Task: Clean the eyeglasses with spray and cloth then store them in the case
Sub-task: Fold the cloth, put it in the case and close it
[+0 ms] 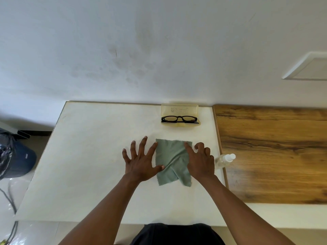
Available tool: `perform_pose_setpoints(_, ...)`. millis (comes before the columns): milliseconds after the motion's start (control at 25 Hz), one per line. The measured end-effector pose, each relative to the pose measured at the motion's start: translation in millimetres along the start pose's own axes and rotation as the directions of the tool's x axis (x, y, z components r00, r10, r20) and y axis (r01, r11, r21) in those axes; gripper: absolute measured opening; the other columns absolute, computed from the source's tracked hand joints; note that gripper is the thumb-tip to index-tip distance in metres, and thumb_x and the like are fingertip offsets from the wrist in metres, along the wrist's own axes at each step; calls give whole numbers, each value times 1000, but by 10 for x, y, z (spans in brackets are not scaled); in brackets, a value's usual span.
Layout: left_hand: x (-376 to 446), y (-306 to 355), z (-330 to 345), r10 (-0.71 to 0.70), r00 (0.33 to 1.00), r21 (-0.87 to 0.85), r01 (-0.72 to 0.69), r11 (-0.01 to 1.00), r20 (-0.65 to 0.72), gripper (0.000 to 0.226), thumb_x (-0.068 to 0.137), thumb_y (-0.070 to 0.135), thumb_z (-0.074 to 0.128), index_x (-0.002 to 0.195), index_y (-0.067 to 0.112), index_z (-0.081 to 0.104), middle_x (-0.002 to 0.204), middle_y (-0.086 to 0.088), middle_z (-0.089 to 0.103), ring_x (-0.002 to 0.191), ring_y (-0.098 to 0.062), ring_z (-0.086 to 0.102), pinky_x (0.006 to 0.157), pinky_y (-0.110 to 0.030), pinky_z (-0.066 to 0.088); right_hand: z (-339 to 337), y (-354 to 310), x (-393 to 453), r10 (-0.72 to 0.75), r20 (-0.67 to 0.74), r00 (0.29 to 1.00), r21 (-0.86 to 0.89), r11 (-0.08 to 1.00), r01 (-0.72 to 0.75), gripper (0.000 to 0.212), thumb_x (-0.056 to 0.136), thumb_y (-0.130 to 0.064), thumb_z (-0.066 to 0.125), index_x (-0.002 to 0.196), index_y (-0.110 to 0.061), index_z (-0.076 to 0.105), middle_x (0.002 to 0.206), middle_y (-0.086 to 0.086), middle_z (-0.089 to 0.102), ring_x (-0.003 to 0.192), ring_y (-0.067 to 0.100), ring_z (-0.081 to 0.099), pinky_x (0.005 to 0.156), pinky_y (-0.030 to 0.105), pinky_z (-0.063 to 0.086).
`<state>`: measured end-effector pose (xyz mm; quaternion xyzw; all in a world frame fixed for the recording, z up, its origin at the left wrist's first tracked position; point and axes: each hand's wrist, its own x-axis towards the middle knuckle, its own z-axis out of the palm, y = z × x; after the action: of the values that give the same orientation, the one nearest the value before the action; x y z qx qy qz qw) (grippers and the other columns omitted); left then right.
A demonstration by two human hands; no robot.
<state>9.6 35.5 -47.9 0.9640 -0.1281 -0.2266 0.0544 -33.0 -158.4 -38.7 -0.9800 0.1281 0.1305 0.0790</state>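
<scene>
Both hands are down on the cloth (172, 160), a green square with pinked edges lying on the white table (92, 156), and everything else sits around that cloth. The left hand (141, 160) lies flat at the cloth's left edge, fingers spread wide and straight; its forefinger tip touches the far left corner and its thumb presses on the left side of the fabric, while the other fingers rest on the bare table. The right hand (200, 160) covers the cloth's right side, forefinger stretched out onto the far right corner, the remaining fingers bent up at the knuckles; it grips nothing. A crease runs through the cloth between the two hands, and its near right corner is rumpled. Beyond the cloth, near the table's far edge, a yellowish case (179, 110) stands open with the dark-framed glasses (179, 119) folded in its lower half. Just right of the cloth, beside the right hand, a clear spray bottle (224, 160) lies on its side at the table's edge, its white cap reaching over a wooden board (274, 152).
</scene>
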Motion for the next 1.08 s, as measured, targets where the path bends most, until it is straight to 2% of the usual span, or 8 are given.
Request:
perform_pose_setpoints(120,-46,-6,17,-8,1000,16,8,1000,9,79,77,76,34,140,52,-7,154,3,-25,140,-38,-18,107,-63,-4,66,16,-34,12,-70,997,17,1000,-11,67,83,-11,48,144,-13,20,128,13,38,110,33,43,79,40,44)
perform_pose_setpoints(240,-87,6,74,-58,998,2,58,998,-10,79,77,80,22,141,48,-11,154,3,-25,141,-37,-15,108,-62,-3,211,16,-128,30,-265,964,158,987,13,53,71,-1,60,124,-1,51,99,21,59,80,40,59,54,39,50)
perform_pose_setpoints(400,-204,26,174,-26,999,-78,22,997,-46,83,62,85,1,136,52,-18,155,6,-19,141,-35,-10,109,-60,2,366,44,-326,4,-301,954,299,950,90,39,85,-15,58,122,-2,53,108,22,58,93,38,60,70,42,54)
perform_pose_setpoints(560,-339,13,262,3,1000,-101,-5,995,-20,94,54,89,4,134,50,-25,155,6,-20,141,-34,-14,110,-59,0,407,71,-513,-15,-267,964,326,940,105,47,89,-32,32,125,-6,49,115,21,56,104,37,57,82,43,51)
perform_pose_setpoints(720,-431,-60,301,-28,999,-126,31,992,19,106,39,95,-2,130,51,-32,153,7,-25,140,-36,-18,109,-61,0,461,184,-650,-51,-244,969,279,953,120,46,86,-33,33,125,-12,43,118,20,56,107,36,57,82,42,52)
perform_pose_setpoints(840,-477,-142,275,-58,998,-141,62,988,35,114,38,100,10,133,50,-27,153,7,-25,139,-36,-19,109,-61,0,462,238,-732,-43,-199,979,269,958,97,44,85,-33,38,122,-12,46,115,20,58,105,35,59,80,40,53)
perform_pose_setpoints(960,-536,-176,256,-85,995,-142,93,985,59,102,65,85,39,140,46,-18,154,5,-19,140,-35,-16,109,-60,1,466,257,-794,-32,-232,972,276,956,98,39,83,-26,58,119,-12,49,113,19,59,102,36,61,76,41,54)
perform_pose_setpoints(1080,-630,-179,303,20,994,-129,-33,991,-103,80,72,75,39,140,39,15,146,7,10,135,-29,12,106,-55,19,445,281,-843,-89,-347,934,235,956,178,27,84,-27,44,106,-16,53,104,9,61,91,26,60,67,34,54)
